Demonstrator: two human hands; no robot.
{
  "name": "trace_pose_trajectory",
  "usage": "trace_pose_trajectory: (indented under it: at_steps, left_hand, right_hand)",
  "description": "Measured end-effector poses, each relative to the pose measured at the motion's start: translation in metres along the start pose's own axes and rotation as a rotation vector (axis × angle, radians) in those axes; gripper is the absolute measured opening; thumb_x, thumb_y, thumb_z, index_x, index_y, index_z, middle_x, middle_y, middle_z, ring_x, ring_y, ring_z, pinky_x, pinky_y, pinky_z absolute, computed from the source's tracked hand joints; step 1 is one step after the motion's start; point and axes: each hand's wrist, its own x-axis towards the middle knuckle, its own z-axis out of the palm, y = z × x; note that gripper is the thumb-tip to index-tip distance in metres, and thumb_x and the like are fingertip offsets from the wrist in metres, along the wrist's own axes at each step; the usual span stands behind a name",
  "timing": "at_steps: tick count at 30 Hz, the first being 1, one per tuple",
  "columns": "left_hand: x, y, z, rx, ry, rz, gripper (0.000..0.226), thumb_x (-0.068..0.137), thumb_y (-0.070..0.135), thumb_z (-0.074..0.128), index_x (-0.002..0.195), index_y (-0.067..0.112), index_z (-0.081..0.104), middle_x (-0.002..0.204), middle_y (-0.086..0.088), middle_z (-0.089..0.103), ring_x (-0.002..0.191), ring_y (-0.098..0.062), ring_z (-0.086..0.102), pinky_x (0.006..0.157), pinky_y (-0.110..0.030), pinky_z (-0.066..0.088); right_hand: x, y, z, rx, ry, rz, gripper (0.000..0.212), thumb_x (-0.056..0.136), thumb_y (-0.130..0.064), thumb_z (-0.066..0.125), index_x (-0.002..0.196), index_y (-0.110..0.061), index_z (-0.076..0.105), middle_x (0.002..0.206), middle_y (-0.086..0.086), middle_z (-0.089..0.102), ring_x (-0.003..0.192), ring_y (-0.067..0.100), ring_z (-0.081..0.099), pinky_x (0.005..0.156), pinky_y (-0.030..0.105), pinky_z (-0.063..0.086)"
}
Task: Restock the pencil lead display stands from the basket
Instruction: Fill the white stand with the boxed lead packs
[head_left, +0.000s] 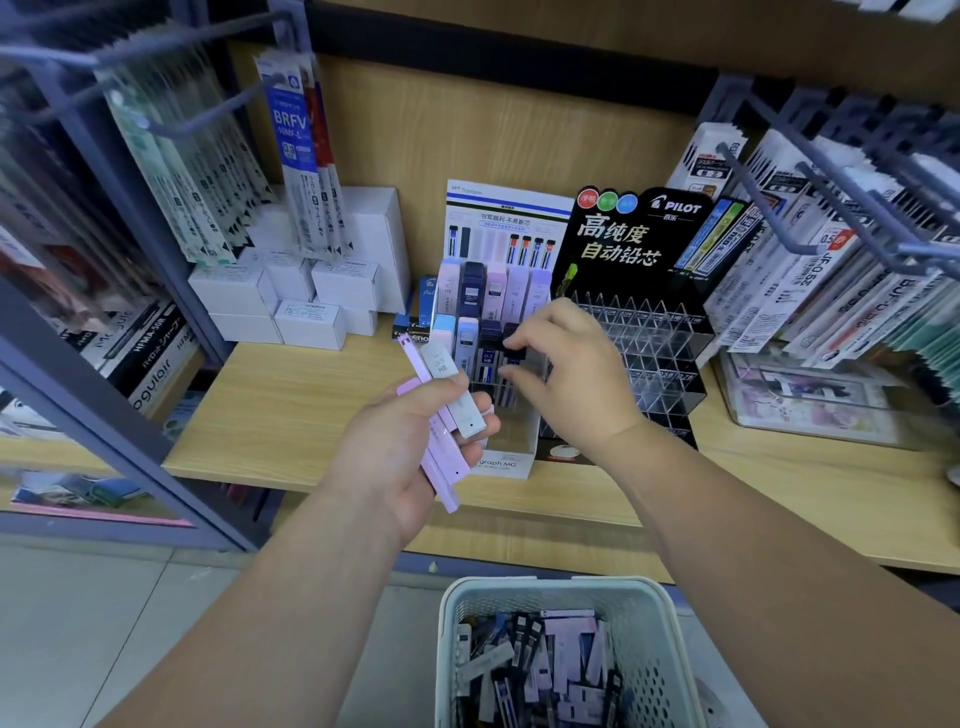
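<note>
My left hand (400, 447) grips a fan of pencil lead cases (441, 410), pink ones and a pale grey one, in front of the white Tombow display stand (506, 457). My right hand (566, 369) pinches a dark navy lead case (511, 345) at the front row of that stand, among other upright cases. To the right stands the black Pilot display stand (654, 343) with clear compartments. The pale basket (563, 587), holding several loose lead cases, sits low in front of the shelf.
The stands rest on a wooden shelf (270, 405). White boxes (296, 296) are stacked at the back left. Hanging refill packs (187, 161) on hooks crowd the left, and more refill packs (810, 280) lean at the right.
</note>
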Motion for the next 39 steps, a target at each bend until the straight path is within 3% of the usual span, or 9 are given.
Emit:
trace_pose_trajectory:
  at_steps: [4,8,11,15,21,25,31,36,39]
  left_hand:
    - [0.0,0.0,0.0,0.066,-0.028,0.001,0.012,0.091,0.019,0.07,0.101,0.015,0.066,0.087,-0.01,0.075,0.07,-0.024,0.071,0.061,-0.03,0.048]
    - [-0.005,-0.001,0.003,0.166,-0.107,0.004,0.018,0.088,0.016,0.071,0.105,0.012,0.069,0.085,-0.013,0.074,0.069,-0.026,0.069,0.057,-0.029,0.047]
    - [-0.007,-0.002,0.005,0.252,-0.154,-0.009,0.019,0.087,0.016,0.071,0.106,0.012,0.07,0.085,-0.013,0.074,0.07,-0.027,0.069,0.059,-0.029,0.046]
    - [-0.01,-0.003,0.006,0.35,-0.2,-0.036,0.018,0.088,0.017,0.072,0.105,0.013,0.071,0.088,-0.014,0.075,0.071,-0.027,0.07,0.062,-0.03,0.048]
    - [-0.008,-0.002,0.004,0.324,-0.114,-0.072,0.026,0.089,0.023,0.072,0.11,0.007,0.069,0.091,-0.013,0.077,0.066,-0.026,0.07,0.058,-0.03,0.052]
    - [-0.001,0.001,-0.005,0.264,0.026,-0.054,0.018,0.087,0.021,0.075,0.098,0.008,0.07,0.068,-0.009,0.068,0.054,-0.023,0.062,0.054,-0.031,0.05]
    - [0.002,0.003,-0.01,0.226,0.035,-0.046,0.021,0.086,0.023,0.076,0.101,0.011,0.068,0.063,-0.005,0.06,0.048,-0.019,0.052,0.05,-0.029,0.047]
    - [0.002,0.004,-0.01,0.195,0.04,-0.053,0.026,0.085,0.024,0.077,0.106,0.01,0.069,0.064,-0.005,0.06,0.048,-0.019,0.053,0.049,-0.028,0.047]
    - [0.001,0.005,-0.01,0.186,0.04,-0.051,0.027,0.085,0.024,0.077,0.107,0.011,0.069,0.065,-0.006,0.06,0.048,-0.019,0.053,0.049,-0.028,0.047]
  right_hand:
    - [0.003,-0.021,-0.015,0.265,0.03,0.167,0.009,0.092,-0.026,0.072,0.098,-0.02,0.074,0.09,0.001,0.063,0.082,0.013,0.059,0.075,0.028,0.048]
    - [0.001,-0.046,-0.036,0.775,-0.152,0.475,0.008,0.09,-0.015,0.075,0.098,-0.018,0.075,0.084,0.009,0.071,0.069,0.011,0.062,0.062,0.022,0.05]
    - [-0.004,-0.042,-0.044,0.882,-0.271,0.558,0.018,0.087,-0.003,0.075,0.105,-0.005,0.073,0.083,0.008,0.072,0.065,0.003,0.064,0.058,0.014,0.046]
    - [-0.014,-0.037,-0.051,0.925,-0.356,0.561,0.023,0.084,0.0,0.076,0.107,-0.004,0.072,0.093,0.013,0.076,0.076,0.012,0.07,0.071,0.022,0.053]
    - [-0.017,-0.025,-0.064,1.062,-0.096,0.73,0.02,0.086,0.008,0.069,0.096,-0.009,0.069,0.08,0.006,0.073,0.07,0.015,0.066,0.062,0.025,0.052]
    - [-0.019,-0.015,-0.06,0.763,-0.01,0.651,0.022,0.085,0.003,0.074,0.096,-0.015,0.069,0.089,0.02,0.071,0.074,0.021,0.064,0.069,0.031,0.056]
    - [-0.024,-0.017,-0.027,0.387,-0.049,0.374,0.02,0.085,-0.007,0.078,0.093,-0.022,0.068,0.083,-0.004,0.068,0.073,0.005,0.061,0.071,0.016,0.051]
    - [-0.032,-0.011,-0.003,0.067,-0.064,0.186,0.02,0.081,-0.013,0.081,0.096,-0.023,0.072,0.082,-0.009,0.067,0.086,0.009,0.058,0.075,0.028,0.048]
    - [-0.034,-0.009,0.003,0.017,-0.024,0.175,0.022,0.079,-0.015,0.084,0.096,-0.022,0.074,0.08,-0.01,0.068,0.089,0.009,0.055,0.075,0.024,0.042]
